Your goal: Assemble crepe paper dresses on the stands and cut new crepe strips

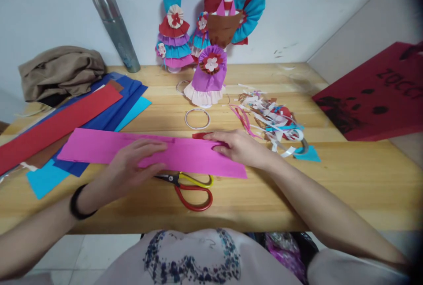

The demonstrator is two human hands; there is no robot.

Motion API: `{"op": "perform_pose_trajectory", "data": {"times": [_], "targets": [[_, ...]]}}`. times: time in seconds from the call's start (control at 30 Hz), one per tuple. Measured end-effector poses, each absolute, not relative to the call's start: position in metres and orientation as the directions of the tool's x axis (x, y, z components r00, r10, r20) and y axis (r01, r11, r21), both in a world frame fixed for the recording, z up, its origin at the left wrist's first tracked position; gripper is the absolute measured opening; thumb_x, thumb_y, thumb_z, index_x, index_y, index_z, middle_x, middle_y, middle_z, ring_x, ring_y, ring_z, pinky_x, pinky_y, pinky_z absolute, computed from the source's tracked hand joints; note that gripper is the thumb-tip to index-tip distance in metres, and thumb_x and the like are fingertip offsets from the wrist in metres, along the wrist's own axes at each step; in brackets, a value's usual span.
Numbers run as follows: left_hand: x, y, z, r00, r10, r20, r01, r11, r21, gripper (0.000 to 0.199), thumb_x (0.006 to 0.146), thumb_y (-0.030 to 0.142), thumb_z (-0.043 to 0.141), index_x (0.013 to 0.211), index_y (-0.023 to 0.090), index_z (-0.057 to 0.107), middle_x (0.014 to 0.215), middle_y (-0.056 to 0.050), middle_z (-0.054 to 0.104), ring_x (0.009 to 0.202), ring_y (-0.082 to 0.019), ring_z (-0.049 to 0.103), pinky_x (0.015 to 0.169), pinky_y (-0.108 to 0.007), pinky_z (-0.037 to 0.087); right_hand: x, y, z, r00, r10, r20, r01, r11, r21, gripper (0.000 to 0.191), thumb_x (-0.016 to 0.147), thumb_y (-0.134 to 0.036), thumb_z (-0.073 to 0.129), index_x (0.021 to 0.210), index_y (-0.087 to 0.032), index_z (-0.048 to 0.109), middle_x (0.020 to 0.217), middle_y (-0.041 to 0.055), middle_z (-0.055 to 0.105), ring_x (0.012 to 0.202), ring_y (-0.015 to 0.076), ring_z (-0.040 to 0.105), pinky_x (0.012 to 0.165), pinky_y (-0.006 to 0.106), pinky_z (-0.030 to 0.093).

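Note:
A long strip of pink crepe paper [185,155] lies across the table before me, its layers slightly offset along the upper edge. My left hand [135,161] hovers over or rests lightly on its middle, fingers stretched and apart; slight blur hides whether they touch. Toward the strip's right end, my right hand [239,146] lies on the paper with fingers extended. A small red piece [199,135] shows beside those fingertips at the upper edge. Scissors [194,190] with one yellow and one red handle lie below the strip, their blades partly hidden by it.
Red [66,122] and blue [132,84] paper sheets lie at left, near a brown cloth [61,73] and a leaning flask [115,31]. Paper-dressed figures [208,75] stand at the back. A ring [197,119], paper scraps [274,117] and a red bag [373,95] are also there.

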State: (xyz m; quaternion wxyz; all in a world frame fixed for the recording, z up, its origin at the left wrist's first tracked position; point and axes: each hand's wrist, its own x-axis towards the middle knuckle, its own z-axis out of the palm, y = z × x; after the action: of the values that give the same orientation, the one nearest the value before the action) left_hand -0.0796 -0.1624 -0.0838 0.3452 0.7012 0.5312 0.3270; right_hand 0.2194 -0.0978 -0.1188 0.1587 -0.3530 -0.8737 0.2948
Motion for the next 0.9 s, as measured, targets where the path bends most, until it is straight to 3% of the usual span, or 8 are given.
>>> {"op": "perform_pose_trajectory", "data": {"times": [0.07, 0.2, 0.3, 0.43, 0.5, 0.6, 0.7, 0.9], "targets": [[-0.058, -0.143, -0.091, 0.350, 0.928, 0.125, 0.537, -0.308, 0.786, 0.040, 0.070, 0.019, 0.078, 0.110, 0.024, 0.075, 0.117, -0.007, 0.071, 0.113, -0.028, 0.057, 0.106, -0.033, 0.040, 0.219, -0.100, -0.122, -0.731, 0.673, 0.109, 0.528, 0.661, -0.533, 0.045, 0.088, -0.008, 0.050, 0.129, -0.021, 0.061, 0.127, 0.0099, 0.069, 0.108, 0.0221, 0.068, 0.094, 0.037, 0.051], [-0.033, -0.114, -0.114, 0.471, 0.875, 0.106, 0.505, -0.367, 0.781, 0.025, 0.072, 0.010, 0.070, 0.094, 0.020, 0.073, 0.093, -0.008, 0.067, 0.098, -0.028, 0.055, 0.104, -0.040, 0.038, 0.221, -0.101, -0.130, -0.756, 0.632, 0.170, 0.540, 0.749, -0.385, 0.030, 0.091, -0.008, 0.047, 0.112, -0.017, 0.066, 0.112, 0.0129, 0.072, 0.101, 0.0228, 0.068, 0.087, 0.037, 0.053], [-0.030, -0.105, -0.131, 0.518, 0.835, 0.187, 0.548, -0.492, 0.676, 0.009, 0.082, 0.014, 0.060, 0.079, 0.018, 0.067, 0.085, -0.009, 0.063, 0.090, -0.025, 0.054, 0.095, -0.038, 0.042, 0.224, -0.101, -0.131, -0.773, 0.584, 0.247, 0.490, 0.798, -0.350, 0.022, 0.096, -0.013, 0.045, 0.097, -0.018, 0.066, 0.112, 0.0139, 0.071, 0.105, 0.0226, 0.066, 0.091, 0.037, 0.052], [-0.036, -0.107, -0.143, 0.640, 0.673, 0.371, 0.594, -0.739, 0.318, 0.018, 0.091, 0.014, 0.047, 0.078, 0.017, 0.060, 0.085, -0.008, 0.066, 0.082, -0.021, 0.056, 0.078, -0.032, 0.047, 0.232, -0.103, -0.120, -0.803, 0.543, 0.245, 0.383, 0.786, -0.484, 0.019, 0.097, -0.029, 0.052, 0.099, -0.016, 0.065, 0.104, 0.0129, 0.072, 0.095, 0.0212, 0.067, 0.083, 0.034, 0.052], [-0.037, -0.111, -0.144, 0.701, 0.567, 0.431, 0.567, -0.811, 0.145, 0.016, 0.090, 0.011, 0.046, 0.080, 0.017, 0.058, 0.083, -0.007, 0.068, 0.080, -0.020, 0.058, 0.073, -0.031, 0.048, 0.237, -0.103, -0.114, -0.780, 0.596, 0.190, 0.374, 0.688, -0.622, 0.027, 0.096, -0.039, 0.053, 0.103, -0.016, 0.065, 0.093, 0.0092, 0.072, 0.082, 0.0175, 0.066, 0.074, 0.029, 0.051], [-0.034, -0.120, -0.143, 0.751, 0.468, 0.465, 0.525, -0.851, 0.008, 0.015, 0.085, 0.009, 0.049, 0.075, 0.016, 0.056, 0.077, -0.005, 0.068, 0.073, -0.019, 0.060, 0.067, -0.030, 0.049, 0.244, -0.099, -0.110, -0.717, 0.694, 0.070, 0.391, 0.483, -0.784, 0.034, 0.100, -0.041, 0.043, 0.097, -0.015, 0.064, 0.085, 0.0060, 0.070, 0.074, 0.0137, 0.064, 0.068, 0.025, 0.049], [-0.029, -0.129, -0.141, 0.771, 0.437, 0.463, 0.510, -0.859, -0.038, 0.016, 0.085, 0.008, 0.049, 0.072, 0.016, 0.056, 0.075, -0.006, 0.068, 0.071, -0.020, 0.062, 0.064, -0.031, 0.050, 0.246, -0.093, -0.114, -0.707, 0.706, -0.041, 0.471, 0.427, -0.772, 0.028, 0.098, -0.034, 0.046, 0.084, -0.015, 0.062, 0.075, 0.0030, 0.066, 0.065, 0.0115, 0.060, 0.064, 0.024, 0.045], [-0.024, -0.146, -0.136, 0.802, 0.459, 0.381, 0.527, -0.845, -0.092, 0.016, 0.086, 0.010, 0.048, 0.075, 0.015, 0.059, 0.074, -0.006, 0.068, 0.068, -0.021, 0.062, 0.060, -0.032, 0.051, 0.243, -0.095, -0.113, -0.763, 0.633, -0.129, 0.564, 0.555, -0.611, 0.027, 0.093, -0.029, 0.050, 0.071, -0.016, 0.060, 0.063, -0.0012, 0.055, 0.055, 0.0094, 0.045, 0.058, 0.024, 0.034]]}}
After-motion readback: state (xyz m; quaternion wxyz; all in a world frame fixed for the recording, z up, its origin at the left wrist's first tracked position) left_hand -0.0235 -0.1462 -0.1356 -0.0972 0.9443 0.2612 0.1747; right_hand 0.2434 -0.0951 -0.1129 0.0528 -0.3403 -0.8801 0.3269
